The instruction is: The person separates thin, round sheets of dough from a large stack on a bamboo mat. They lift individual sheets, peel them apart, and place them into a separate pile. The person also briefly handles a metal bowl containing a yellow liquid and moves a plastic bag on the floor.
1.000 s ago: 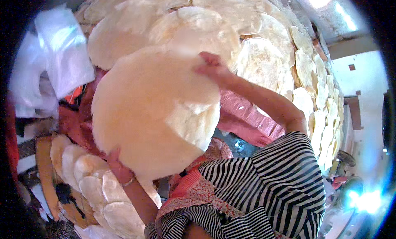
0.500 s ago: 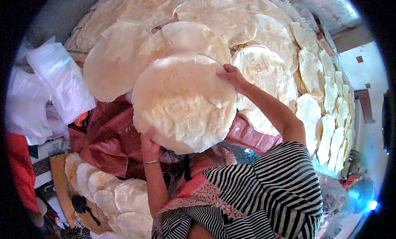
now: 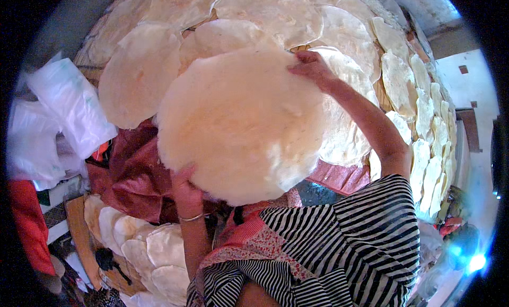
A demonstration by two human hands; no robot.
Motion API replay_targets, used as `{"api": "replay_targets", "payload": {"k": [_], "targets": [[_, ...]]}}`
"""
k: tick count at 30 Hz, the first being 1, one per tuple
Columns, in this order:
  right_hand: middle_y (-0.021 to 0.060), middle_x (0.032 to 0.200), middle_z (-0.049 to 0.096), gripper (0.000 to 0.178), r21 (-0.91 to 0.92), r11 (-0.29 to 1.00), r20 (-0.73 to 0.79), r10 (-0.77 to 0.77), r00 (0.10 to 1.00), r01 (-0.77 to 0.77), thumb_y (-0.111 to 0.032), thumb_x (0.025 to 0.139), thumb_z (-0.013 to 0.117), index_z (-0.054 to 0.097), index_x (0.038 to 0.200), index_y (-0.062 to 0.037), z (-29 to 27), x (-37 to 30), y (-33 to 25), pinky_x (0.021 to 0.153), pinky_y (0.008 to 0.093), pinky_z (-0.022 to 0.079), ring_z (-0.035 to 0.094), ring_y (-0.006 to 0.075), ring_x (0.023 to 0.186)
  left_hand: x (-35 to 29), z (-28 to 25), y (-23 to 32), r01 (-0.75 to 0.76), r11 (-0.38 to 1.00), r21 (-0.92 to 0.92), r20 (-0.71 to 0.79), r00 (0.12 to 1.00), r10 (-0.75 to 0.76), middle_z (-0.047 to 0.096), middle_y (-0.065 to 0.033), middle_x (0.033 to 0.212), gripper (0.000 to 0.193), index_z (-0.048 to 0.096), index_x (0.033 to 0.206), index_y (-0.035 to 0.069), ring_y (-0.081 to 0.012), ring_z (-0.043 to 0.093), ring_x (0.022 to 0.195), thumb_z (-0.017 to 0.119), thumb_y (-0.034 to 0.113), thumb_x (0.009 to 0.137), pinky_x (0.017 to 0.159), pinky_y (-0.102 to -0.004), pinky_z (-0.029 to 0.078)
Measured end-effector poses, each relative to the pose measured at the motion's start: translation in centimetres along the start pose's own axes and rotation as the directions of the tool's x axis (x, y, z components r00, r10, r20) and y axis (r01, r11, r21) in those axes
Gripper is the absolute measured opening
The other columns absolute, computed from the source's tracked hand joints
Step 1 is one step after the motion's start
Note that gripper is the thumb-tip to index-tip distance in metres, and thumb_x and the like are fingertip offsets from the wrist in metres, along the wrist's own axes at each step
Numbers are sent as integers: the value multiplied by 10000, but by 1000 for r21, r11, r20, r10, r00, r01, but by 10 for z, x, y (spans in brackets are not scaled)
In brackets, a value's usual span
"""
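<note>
A large, thin, round flatbread [image 3: 238,126], pale with light tan patches, is held up in front of me, tilted. My left hand [image 3: 186,189] pinches its lower left edge, thumb on the upper face and fingers mostly hidden beneath. On the upper right edge, my right hand [image 3: 314,69] is closed, with its fingertips at the rim. Behind the held piece lie other flatbreads of the same kind: one [image 3: 139,76] to the left, one [image 3: 225,37] just beyond, and a brighter one [image 3: 347,124] partly covered by my right forearm.
Overlapping flatbreads [image 3: 268,12] cover a wide surface at the far side and right. Red sheeting [image 3: 132,174] hangs below its near edge. White plastic bags [image 3: 74,103] sit at the left. More rounds [image 3: 164,248] lie on a wooden board [image 3: 82,238] at lower left.
The held flatbread has come closer and looks larger, its visible face now smoother. My right hand has shifted up and right, my left slightly left and down; both still grip it.
</note>
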State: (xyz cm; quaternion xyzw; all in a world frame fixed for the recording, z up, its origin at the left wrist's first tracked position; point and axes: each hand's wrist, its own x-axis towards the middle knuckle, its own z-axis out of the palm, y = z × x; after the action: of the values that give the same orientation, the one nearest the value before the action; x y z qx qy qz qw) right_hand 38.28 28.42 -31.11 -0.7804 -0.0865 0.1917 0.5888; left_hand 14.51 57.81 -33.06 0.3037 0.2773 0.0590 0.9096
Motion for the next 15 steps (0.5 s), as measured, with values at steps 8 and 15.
{"api": "replay_targets", "payload": {"k": [8,15], "targets": [[-32,709,486,170,-210,972,-44,101,994,-108,-173,696,621,529,799,-74,-62,10,103,611,230,395,454,77,667,62,-26,-85,-146,869,472,184,981,64,555,-107,937,415,503,1023,4,-224,505,959,550,-92,623,761,-329,462],[-24,690,470,194,-427,904,-94,-27,995,-15,-188,695,617,485,792,-86,-36,24,68,565,270,377,430,96,646,35,-37,-53,101,955,280,3,994,-106,524,-80,963,284,553,943,48,-216,513,886,566,25,661,781,-342,433]]}}
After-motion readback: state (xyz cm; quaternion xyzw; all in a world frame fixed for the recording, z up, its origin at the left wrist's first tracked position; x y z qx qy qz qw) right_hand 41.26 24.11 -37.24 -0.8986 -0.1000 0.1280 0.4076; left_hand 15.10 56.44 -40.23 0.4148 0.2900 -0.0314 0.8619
